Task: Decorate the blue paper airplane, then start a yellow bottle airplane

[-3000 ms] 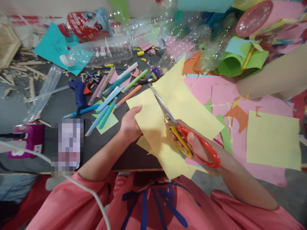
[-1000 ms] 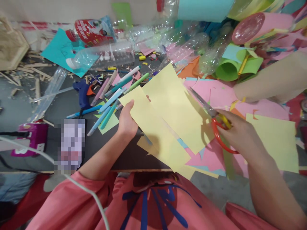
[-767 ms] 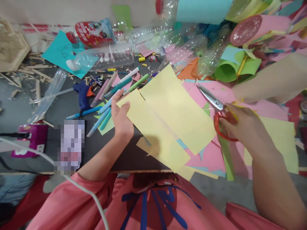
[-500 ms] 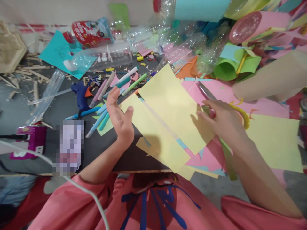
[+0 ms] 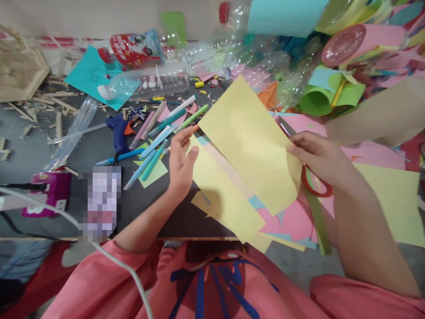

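Note:
My right hand (image 5: 315, 153) pinches the right edge of a yellow paper sheet (image 5: 245, 137), which bends up near its lower right corner. Scissors (image 5: 286, 126) are in the same hand, blades pointing up and left past the fingers, a red handle loop below the palm. At the sheet's left corner is my left hand (image 5: 182, 161), thumb apart from half-bent fingers; its fingertips are at the paper's edge and grip nothing visible. Under the upper sheet lies another yellow sheet (image 5: 226, 199), with a pale strip between them.
Markers (image 5: 159, 155) and a blue glue gun (image 5: 117, 133) lie left of my left hand. Clear plastic bottles (image 5: 156, 82) and wood sticks are at the back. Pink paper (image 5: 288, 217), a green paper roll (image 5: 314, 99) and a cardboard tube (image 5: 381, 110) are on the right.
My right hand has closed on the yellow sheet's right edge, and the sheet has shifted up slightly and bent. My left hand has moved right, to the sheet's left corner. The view has shifted slightly.

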A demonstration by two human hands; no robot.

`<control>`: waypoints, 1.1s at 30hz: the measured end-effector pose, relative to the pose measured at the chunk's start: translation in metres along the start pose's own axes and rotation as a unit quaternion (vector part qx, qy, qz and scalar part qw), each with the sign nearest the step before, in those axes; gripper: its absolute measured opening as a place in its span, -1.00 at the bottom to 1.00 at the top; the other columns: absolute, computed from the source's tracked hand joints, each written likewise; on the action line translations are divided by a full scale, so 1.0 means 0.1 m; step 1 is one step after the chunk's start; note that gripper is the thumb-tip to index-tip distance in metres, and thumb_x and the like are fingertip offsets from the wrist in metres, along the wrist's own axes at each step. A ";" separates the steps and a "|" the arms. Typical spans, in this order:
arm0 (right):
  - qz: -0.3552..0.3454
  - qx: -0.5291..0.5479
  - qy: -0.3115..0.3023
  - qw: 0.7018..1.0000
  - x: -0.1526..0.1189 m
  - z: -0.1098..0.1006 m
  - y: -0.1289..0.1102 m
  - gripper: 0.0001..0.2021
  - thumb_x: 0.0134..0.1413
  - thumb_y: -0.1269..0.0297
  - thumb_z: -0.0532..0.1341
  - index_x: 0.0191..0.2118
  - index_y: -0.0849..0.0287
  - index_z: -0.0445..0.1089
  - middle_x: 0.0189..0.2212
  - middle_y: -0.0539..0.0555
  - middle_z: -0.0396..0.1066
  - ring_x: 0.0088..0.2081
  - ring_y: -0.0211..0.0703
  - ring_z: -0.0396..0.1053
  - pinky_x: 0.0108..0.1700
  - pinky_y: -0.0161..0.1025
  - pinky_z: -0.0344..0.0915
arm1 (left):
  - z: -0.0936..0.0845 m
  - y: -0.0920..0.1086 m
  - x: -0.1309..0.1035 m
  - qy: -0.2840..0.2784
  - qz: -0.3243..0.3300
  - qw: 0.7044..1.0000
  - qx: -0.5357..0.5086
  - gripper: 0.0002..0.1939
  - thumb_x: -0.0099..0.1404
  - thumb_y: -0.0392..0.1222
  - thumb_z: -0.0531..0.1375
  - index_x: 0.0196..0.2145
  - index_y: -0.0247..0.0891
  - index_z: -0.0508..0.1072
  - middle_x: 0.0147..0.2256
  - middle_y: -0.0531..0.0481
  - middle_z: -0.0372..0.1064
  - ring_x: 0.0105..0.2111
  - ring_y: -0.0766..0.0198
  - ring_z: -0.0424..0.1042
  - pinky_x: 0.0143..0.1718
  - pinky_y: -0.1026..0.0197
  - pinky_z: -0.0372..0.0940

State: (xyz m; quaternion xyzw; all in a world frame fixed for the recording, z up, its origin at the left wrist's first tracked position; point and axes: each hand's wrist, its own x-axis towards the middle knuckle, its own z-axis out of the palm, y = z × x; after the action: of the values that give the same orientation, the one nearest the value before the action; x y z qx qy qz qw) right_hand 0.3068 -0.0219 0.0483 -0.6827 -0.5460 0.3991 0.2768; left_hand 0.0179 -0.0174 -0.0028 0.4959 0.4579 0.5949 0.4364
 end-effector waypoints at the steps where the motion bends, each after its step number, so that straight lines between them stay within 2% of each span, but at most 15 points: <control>1: 0.005 0.021 -0.009 1.000 -0.02 -0.05 -0.04 -0.80 -0.07 0.10 0.26 -0.34 0.08 0.37 -0.38 0.04 0.43 -0.34 -0.13 0.35 -0.29 -0.14 0.27 | 0.01 0.00 0.01 0.005 -0.007 1.000 -0.009 -0.66 0.34 0.08 0.27 0.00 -0.07 0.45 0.10 -0.04 0.44 0.22 0.15 0.34 0.36 0.09 0.08; 5: 0.005 0.009 -0.041 0.999 -0.05 -0.23 -0.16 -0.76 -0.16 0.03 0.31 -0.41 0.07 0.41 -0.48 0.03 0.40 -0.44 -0.16 0.30 -0.45 -0.21 0.20 | 0.02 0.01 0.02 -0.008 -0.027 0.998 -0.064 -0.57 0.24 0.14 0.35 -0.01 -0.04 0.45 0.12 -0.04 0.42 0.26 0.09 0.31 0.35 0.08 0.12; 8: -0.024 -0.050 -0.047 0.997 -0.02 -0.29 -0.21 -0.72 -0.16 -0.05 0.27 -0.48 0.06 0.41 -0.54 0.02 0.34 -0.48 -0.20 0.21 -0.48 -0.25 0.10 | 0.02 0.05 0.02 -0.037 -0.076 0.991 -0.099 -0.45 0.16 0.20 0.37 0.02 -0.09 0.45 0.12 -0.11 0.43 0.25 0.00 0.33 0.27 0.07 0.22; 11: -0.066 -0.127 -0.061 0.988 0.06 -0.30 -0.22 -0.75 -0.07 0.00 0.22 -0.43 0.06 0.47 -0.47 0.07 0.44 -0.42 -0.14 0.27 -0.41 -0.21 0.16 | 0.03 0.10 0.02 -0.062 -0.163 0.980 -0.095 -0.40 0.08 0.08 0.43 0.03 -0.18 0.44 0.00 -0.18 0.53 0.10 -0.02 0.48 0.10 0.09 0.37; 14: -0.111 -0.190 -0.043 0.975 0.12 -0.25 -0.25 -0.75 -0.01 0.15 0.14 -0.31 0.05 0.54 -0.31 0.12 0.57 -0.31 -0.03 0.40 -0.26 -0.09 0.29 | 0.05 0.13 0.02 -0.096 -0.251 0.959 -0.083 -0.28 -0.01 -0.11 0.47 0.10 -0.17 0.36 -0.20 -0.11 0.61 -0.12 0.02 0.60 -0.11 0.11 0.46; 17: -0.223 -0.225 0.060 0.947 0.04 -0.08 -0.29 -0.73 0.11 0.21 0.11 -0.23 0.06 0.56 -0.23 0.18 0.58 -0.16 0.08 0.47 -0.04 0.07 0.33 | 0.06 0.11 0.03 -0.100 -0.288 0.948 -0.093 -0.27 -0.03 -0.17 0.47 0.09 -0.14 0.33 -0.36 0.00 0.61 -0.27 0.03 0.63 -0.21 0.10 0.50; 19: -0.322 -0.213 0.207 0.899 -0.10 0.13 -0.28 -0.78 0.18 0.24 0.12 -0.26 0.07 0.54 -0.20 0.22 0.56 -0.05 0.13 0.46 0.09 0.15 0.28 | 0.06 0.09 0.06 -0.077 -0.281 0.950 -0.111 -0.36 -0.04 -0.17 0.47 0.00 -0.15 0.37 -0.39 0.02 0.60 -0.24 0.00 0.64 -0.18 0.07 0.52; 20: -0.361 -0.188 0.234 0.883 -0.19 0.25 -0.26 -0.79 0.20 0.27 0.12 -0.29 0.04 0.52 -0.22 0.19 0.56 -0.06 0.12 0.46 0.09 0.15 0.28 | 0.05 0.08 0.07 -0.060 -0.271 0.953 -0.121 -0.41 -0.04 -0.18 0.47 -0.05 -0.15 0.38 -0.37 0.01 0.61 -0.18 -0.01 0.63 -0.13 0.06 0.52; 21: -0.407 -0.164 0.163 0.884 -0.28 0.39 -0.24 -0.82 0.20 0.27 0.14 -0.32 0.00 0.50 -0.29 0.12 0.55 -0.16 0.06 0.48 0.00 0.09 0.33 | 0.05 0.07 0.09 -0.040 -0.257 0.957 -0.129 -0.45 -0.04 -0.19 0.46 -0.09 -0.16 0.39 -0.35 0.01 0.61 -0.10 -0.03 0.61 -0.07 0.05 0.51; 22: -0.430 -0.135 0.047 0.891 -0.36 0.53 -0.21 -0.84 0.20 0.26 0.16 -0.31 -0.03 0.51 -0.31 0.08 0.56 -0.23 0.01 0.49 -0.10 0.03 0.37 | 0.04 0.07 0.10 -0.018 -0.242 0.960 -0.137 -0.48 -0.05 -0.19 0.45 -0.12 -0.16 0.40 -0.33 -0.01 0.61 -0.01 -0.04 0.58 0.00 0.04 0.49; 23: -0.427 -0.096 -0.045 0.898 -0.42 0.68 -0.18 -0.83 0.21 0.24 0.17 -0.33 -0.02 0.50 -0.32 0.09 0.57 -0.27 0.00 0.49 -0.19 -0.02 0.38 | 0.04 0.07 0.12 0.001 -0.229 0.963 -0.142 -0.51 -0.05 -0.19 0.45 -0.15 -0.16 0.40 -0.29 -0.03 0.62 0.07 -0.04 0.53 0.06 0.04 0.47; 24: -0.407 -0.053 -0.100 0.906 -0.46 0.81 -0.17 -0.80 0.23 0.19 0.16 -0.38 0.01 0.49 -0.36 0.11 0.56 -0.32 -0.03 0.47 -0.26 -0.06 0.37 | 0.04 0.07 0.13 0.016 -0.219 0.965 -0.144 -0.54 -0.05 -0.20 0.44 -0.17 -0.17 0.41 -0.26 -0.04 0.61 0.15 -0.03 0.47 0.11 0.05 0.44; 27: -0.258 0.085 -0.204 0.941 -0.44 1.12 -0.16 -0.74 0.19 0.00 0.20 -0.34 0.06 0.48 -0.38 0.13 0.52 -0.35 -0.08 0.43 -0.28 -0.09 0.37 | 0.04 0.08 0.15 0.035 -0.207 0.967 -0.142 -0.57 -0.03 -0.20 0.42 -0.20 -0.17 0.40 -0.20 -0.07 0.60 0.25 -0.02 0.36 0.18 0.05 0.39; 30: -0.071 0.240 -0.235 0.939 -0.33 1.28 -0.17 -0.54 -0.03 -0.24 0.29 -0.32 0.10 0.45 -0.43 0.08 0.47 -0.40 -0.12 0.39 -0.38 -0.17 0.33 | 0.05 0.09 0.13 0.032 -0.209 0.967 -0.143 -0.57 -0.01 -0.21 0.42 -0.19 -0.17 0.39 -0.22 -0.06 0.60 0.22 -0.04 0.40 0.16 0.03 0.40; 33: 0.012 0.288 -0.205 0.935 -0.29 1.34 -0.11 -0.43 -0.19 -0.39 0.30 -0.49 0.10 0.41 -0.51 0.06 0.42 -0.42 -0.12 0.35 -0.38 -0.16 0.31 | 0.06 0.08 0.11 0.029 -0.215 0.966 -0.145 -0.57 -0.04 -0.22 0.43 -0.20 -0.16 0.40 -0.26 -0.02 0.60 0.11 -0.05 0.50 0.11 0.01 0.43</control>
State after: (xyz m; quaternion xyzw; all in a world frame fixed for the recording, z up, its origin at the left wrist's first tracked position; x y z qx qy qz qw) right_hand 0.1849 -0.0545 -0.0068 -0.4830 -0.4444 0.6740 0.3390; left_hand 0.0218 -0.0079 0.0077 0.3003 0.4752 0.5612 0.6075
